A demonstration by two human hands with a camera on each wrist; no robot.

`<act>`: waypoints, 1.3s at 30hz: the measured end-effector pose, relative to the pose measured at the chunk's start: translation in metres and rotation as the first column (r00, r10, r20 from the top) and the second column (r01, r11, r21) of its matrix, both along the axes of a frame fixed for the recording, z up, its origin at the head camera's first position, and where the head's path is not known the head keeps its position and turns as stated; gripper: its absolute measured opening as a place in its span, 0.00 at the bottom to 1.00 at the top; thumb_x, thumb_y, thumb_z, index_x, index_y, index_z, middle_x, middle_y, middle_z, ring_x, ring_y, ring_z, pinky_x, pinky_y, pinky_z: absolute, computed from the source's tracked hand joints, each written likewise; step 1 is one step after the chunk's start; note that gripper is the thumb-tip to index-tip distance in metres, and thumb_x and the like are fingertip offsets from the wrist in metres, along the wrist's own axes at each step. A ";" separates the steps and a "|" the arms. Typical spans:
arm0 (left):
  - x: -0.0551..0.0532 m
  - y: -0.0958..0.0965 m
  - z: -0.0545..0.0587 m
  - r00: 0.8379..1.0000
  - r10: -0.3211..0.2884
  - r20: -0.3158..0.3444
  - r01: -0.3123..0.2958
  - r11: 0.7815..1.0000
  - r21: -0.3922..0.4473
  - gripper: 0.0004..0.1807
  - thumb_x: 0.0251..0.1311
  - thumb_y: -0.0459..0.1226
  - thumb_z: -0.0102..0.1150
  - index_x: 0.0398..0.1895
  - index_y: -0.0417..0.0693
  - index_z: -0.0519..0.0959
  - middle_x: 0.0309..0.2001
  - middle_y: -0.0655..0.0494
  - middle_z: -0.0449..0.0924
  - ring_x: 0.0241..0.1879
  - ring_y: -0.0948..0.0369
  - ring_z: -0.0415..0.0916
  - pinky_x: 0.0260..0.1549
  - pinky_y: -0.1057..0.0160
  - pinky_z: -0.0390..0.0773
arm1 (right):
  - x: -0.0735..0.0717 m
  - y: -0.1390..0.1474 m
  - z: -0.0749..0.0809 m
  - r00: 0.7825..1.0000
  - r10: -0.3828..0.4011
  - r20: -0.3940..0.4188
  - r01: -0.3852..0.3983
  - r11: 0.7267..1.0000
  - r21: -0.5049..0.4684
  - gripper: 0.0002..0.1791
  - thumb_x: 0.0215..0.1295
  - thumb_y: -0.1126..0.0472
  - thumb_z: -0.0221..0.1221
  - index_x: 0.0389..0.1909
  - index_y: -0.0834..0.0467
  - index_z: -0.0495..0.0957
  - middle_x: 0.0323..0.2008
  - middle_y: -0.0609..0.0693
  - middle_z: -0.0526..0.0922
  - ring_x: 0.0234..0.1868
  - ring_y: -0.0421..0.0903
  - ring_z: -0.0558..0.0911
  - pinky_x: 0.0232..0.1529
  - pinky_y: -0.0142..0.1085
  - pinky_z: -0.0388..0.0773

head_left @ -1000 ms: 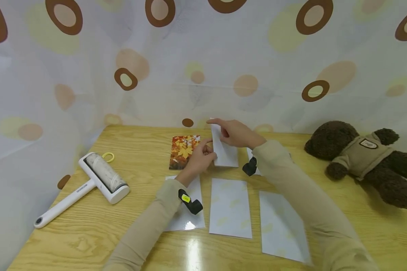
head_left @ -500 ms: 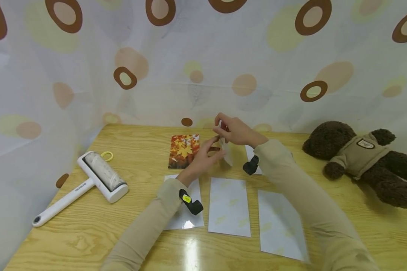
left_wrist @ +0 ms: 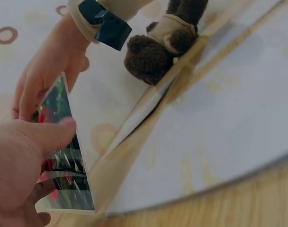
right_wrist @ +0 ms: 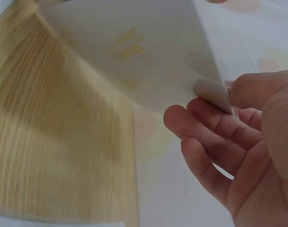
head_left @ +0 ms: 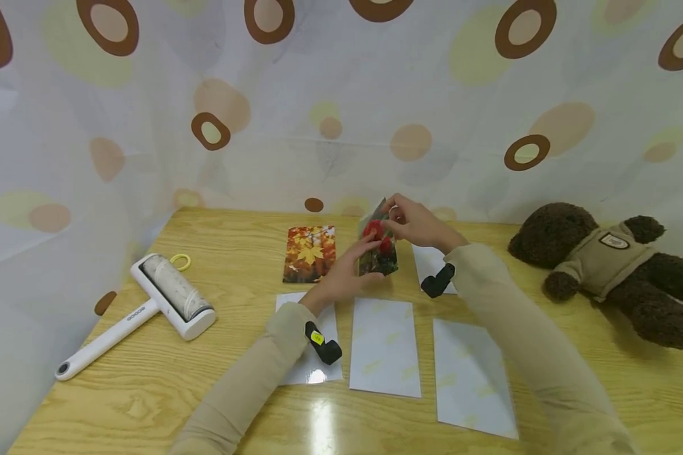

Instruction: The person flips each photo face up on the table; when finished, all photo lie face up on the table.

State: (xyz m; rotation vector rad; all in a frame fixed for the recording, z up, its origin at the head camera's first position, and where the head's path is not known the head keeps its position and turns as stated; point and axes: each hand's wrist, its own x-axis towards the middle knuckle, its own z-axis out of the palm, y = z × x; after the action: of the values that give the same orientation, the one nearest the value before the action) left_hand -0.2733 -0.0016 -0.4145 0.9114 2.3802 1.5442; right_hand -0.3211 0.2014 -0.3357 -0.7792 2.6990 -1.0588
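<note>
Both hands held one photo print [head_left: 379, 248] raised above the far middle of the wooden table [head_left: 233, 291], picture side toward the person. The left hand [head_left: 350, 273] pinched its lower near edge, thumb on the printed face as the left wrist view showed [left_wrist: 49, 137]. The right hand [head_left: 418, 224] pinched the upper far corner between thumb and curled fingers [right_wrist: 205, 123].

Handling assessment: the print appeared light, thin and glossy. It flexed under the right-hand pinch, so it would likely bend or crease if squeezed mid-sheet. The glossy face would probably take fingerprints and slide easily on the varnished top. Edges and corners looked like the best places to take hold.

Nearest the person lay three white sheets [head_left: 384, 347] in a row, face down, the left one partly under the left sleeve. To the left rested a lint roller [head_left: 171, 297] with a yellow ring [head_left: 181, 261] just beyond it. Farther back, a print of autumn leaves [head_left: 310, 254] lay flat, left of the held print, and another white sheet [head_left: 429, 260] lay to its right. A brown teddy bear [head_left: 609, 265] lay at the far right, before a spotted curtain [head_left: 341, 95].
</note>
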 end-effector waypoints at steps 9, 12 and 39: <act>0.001 0.001 -0.008 0.981 0.031 -0.190 -0.075 0.970 -0.230 0.30 0.62 0.36 0.60 0.68 0.45 0.67 0.76 0.50 0.51 0.75 0.50 0.44 0.69 0.36 0.39 | 0.001 0.018 -0.022 1.000 -0.015 0.014 0.014 0.998 0.060 0.22 0.66 0.65 0.59 0.58 0.64 0.66 0.39 0.59 0.77 0.35 0.51 0.84 0.39 0.43 0.79; 0.002 0.001 -0.011 0.975 0.062 -0.214 -0.124 0.949 -0.291 0.29 0.61 0.38 0.62 0.66 0.47 0.70 0.74 0.51 0.55 0.75 0.48 0.45 0.68 0.35 0.40 | 0.001 0.020 -0.030 1.000 -0.009 0.006 0.008 0.996 0.093 0.23 0.64 0.65 0.60 0.59 0.64 0.67 0.37 0.58 0.76 0.28 0.47 0.80 0.32 0.38 0.76; 0.005 0.002 -0.015 0.977 0.048 -0.209 -0.124 0.923 -0.365 0.24 0.65 0.41 0.57 0.63 0.45 0.73 0.72 0.46 0.58 0.73 0.46 0.50 0.70 0.38 0.41 | -0.007 0.020 -0.055 0.999 -0.008 0.033 -0.002 0.958 0.288 0.23 0.66 0.61 0.58 0.59 0.64 0.67 0.29 0.54 0.76 0.25 0.44 0.73 0.29 0.36 0.70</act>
State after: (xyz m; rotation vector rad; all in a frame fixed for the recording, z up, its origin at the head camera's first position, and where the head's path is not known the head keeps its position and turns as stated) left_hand -0.2681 0.0002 -0.4292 0.9142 2.7550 0.9978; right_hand -0.3279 0.2215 -0.3907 -0.6975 2.7377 -0.6488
